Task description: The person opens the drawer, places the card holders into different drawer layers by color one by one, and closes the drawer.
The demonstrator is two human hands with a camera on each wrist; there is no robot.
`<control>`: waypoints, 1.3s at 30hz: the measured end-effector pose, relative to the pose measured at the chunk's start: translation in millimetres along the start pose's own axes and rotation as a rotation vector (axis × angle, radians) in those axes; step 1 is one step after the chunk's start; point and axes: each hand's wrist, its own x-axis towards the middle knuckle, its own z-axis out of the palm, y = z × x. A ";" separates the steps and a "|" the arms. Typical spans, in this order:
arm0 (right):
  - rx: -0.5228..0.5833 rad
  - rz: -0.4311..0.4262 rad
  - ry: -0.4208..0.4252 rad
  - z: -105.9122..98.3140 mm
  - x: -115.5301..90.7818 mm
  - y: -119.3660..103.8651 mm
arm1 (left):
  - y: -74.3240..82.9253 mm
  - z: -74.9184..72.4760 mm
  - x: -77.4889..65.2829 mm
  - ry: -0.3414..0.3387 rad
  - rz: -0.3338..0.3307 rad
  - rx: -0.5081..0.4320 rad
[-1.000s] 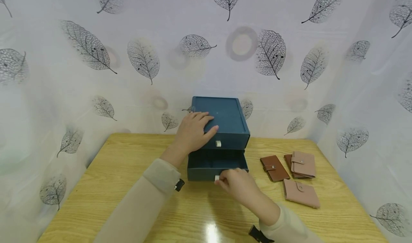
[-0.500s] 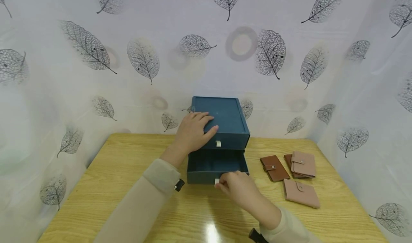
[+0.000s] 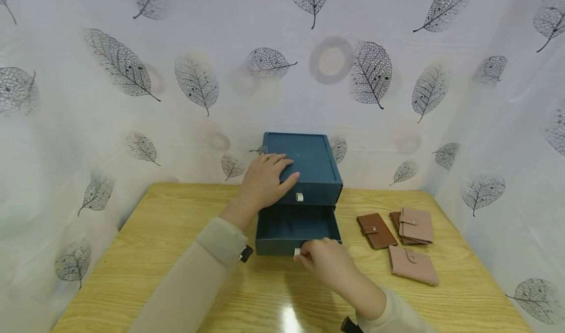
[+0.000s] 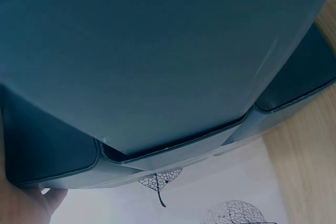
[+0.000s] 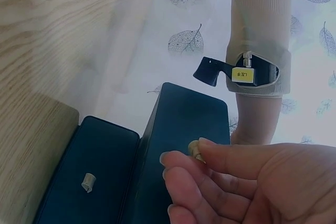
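Thumb and forefinger of the right hand [image 3: 328,260] pinch a small pale knob [image 5: 194,147], the other fingers loosely bent below. The knob is rounded, cream-coloured and set in the front of the middle drawer [image 3: 274,247]. That drawer stands well out from a dark blue cabinet [image 3: 306,156] of three stacked drawers, its deep, shadowed inside facing up between smooth blue walls.

The left hand [image 3: 265,177] holds nothing; its fingers lie across the left side of the cabinet's top, thumb stretched apart toward the front edge. The top is a flat blue panel with a slim raised rim. Above the middle drawer, the top drawer [image 3: 324,194] is closed, with a matching knob. In the right wrist view the bottom drawer [image 5: 107,150] is closed too, with rounded corners and its own pale knob.

The cabinet stands at the back of a yellowish wooden table [image 3: 176,244]. To its right lie a brown wallet [image 3: 376,231], a pink wallet overlapping a brown one [image 3: 417,223], and nearer the person a second pink wallet [image 3: 413,265]. A whitish curtain [image 3: 282,102] printed with black leaf skeletons hangs behind. Both arms wear beige sleeves [image 3: 190,279].
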 end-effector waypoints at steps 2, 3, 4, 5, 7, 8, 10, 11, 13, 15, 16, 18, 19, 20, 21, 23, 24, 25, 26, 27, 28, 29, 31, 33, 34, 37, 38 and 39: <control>0.002 0.001 0.003 -0.3 -0.3 -0.6 | 0.3 -0.2 -0.1 0.000 0.001 0.000; 0.004 0.002 0.004 -0.5 -0.4 -0.8 | 0.4 -0.4 -0.3 0.001 0.002 0.000; 0.009 0.003 0.003 -0.7 -0.5 -0.7 | 0.5 -0.5 -0.3 0.002 0.002 0.000; 0.013 0.004 0.003 -0.6 -0.4 -0.5 | 0.6 -0.5 -0.3 0.002 0.003 -0.001; 0.018 0.005 0.005 -0.9 -0.3 0.1 | 0.8 -0.7 -0.4 0.003 0.003 -0.002; 0.022 0.007 0.005 -1.0 -0.3 0.4 | 0.8 -0.7 -0.3 0.004 0.003 -0.003; 0.027 0.008 0.007 -1.5 -0.5 1.2 | 0.6 -0.7 -0.3 0.006 0.004 -0.003; 0.028 0.008 0.009 -1.8 -0.7 1.5 | 0.7 -0.7 -0.5 0.007 0.004 -0.004; 0.030 0.011 0.012 -3.0 -1.2 2.2 | 0.8 -0.8 -0.7 0.008 0.005 -0.005; 0.032 0.017 0.011 -4.6 -2.2 2.9 | 0.7 -0.5 -0.8 0.010 0.006 -0.004; 0.037 0.022 0.007 -5.8 -2.8 3.2 | 0.7 -0.5 -0.9 0.011 0.006 -0.005; 0.045 0.035 -0.003 -8.5 -4.2 4.1 | 0.6 -0.2 -0.8 0.013 0.005 -0.004; 0.049 0.044 -0.008 -9.9 -5.0 4.7 | 0.4 0.1 -0.7 0.014 0.004 -0.002; 0.058 0.051 -0.014 -11.3 -5.8 5.3 | 0.3 0.3 -0.6 0.014 0.003 -0.001; 0.067 0.060 -0.021 -12.7 -6.7 6.1 | 0.3 0.4 -0.5 0.014 0.002 -0.001; 0.078 0.075 -0.032 -15.0 -8.3 8.1 | 0.4 0.4 -0.5 0.013 0.000 0.001; 0.081 0.083 -0.039 -16.2 -9.1 9.1 | 0.6 0.3 -0.6 0.013 -0.001 0.001; 0.085 0.091 -0.046 -17.2 -9.8 10.1 | 0.8 0.3 -0.6 0.013 -0.001 0.003; 0.091 0.100 -0.054 -18.2 -10.6 10.9 | 0.9 0.2 -0.7 0.013 -0.001 0.003; 0.090 0.108 -0.060 -19.1 -11.3 12.0 | 1.1 0.1 -0.9 0.013 -0.001 0.004; 0.089 0.115 -0.064 -19.9 -11.9 12.8 | 1.4 -0.3 -0.9 0.013 -0.001 0.004; 0.088 0.122 -0.069 -20.8 -12.7 13.5 | 1.5 -0.5 -1.0 0.012 -0.001 0.004; 0.091 0.129 -0.073 -22.5 -14.1 15.6 | 1.6 -0.8 -0.9 0.011 -0.001 0.002; 0.090 0.142 -0.078 -24.5 -15.8 17.9 | 1.6 -0.8 -0.8 0.009 -0.002 0.000; 0.090 0.147 -0.078 -25.7 -17.0 19.0 | 1.6 -0.8 -0.8 0.008 -0.002 -0.002; 0.080 0.172 -0.069 -30.9 -21.3 22.5 | 1.6 -0.3 -0.7 0.005 -0.003 0.001; 0.075 0.184 -0.064 -32.9 -22.9 23.4 | 1.8 -0.2 -0.8 0.003 -0.003 0.003; 0.070 0.192 -0.057 -35.0 -24.6 24.4 | 1.9 -0.1 -0.8 0.003 -0.003 0.004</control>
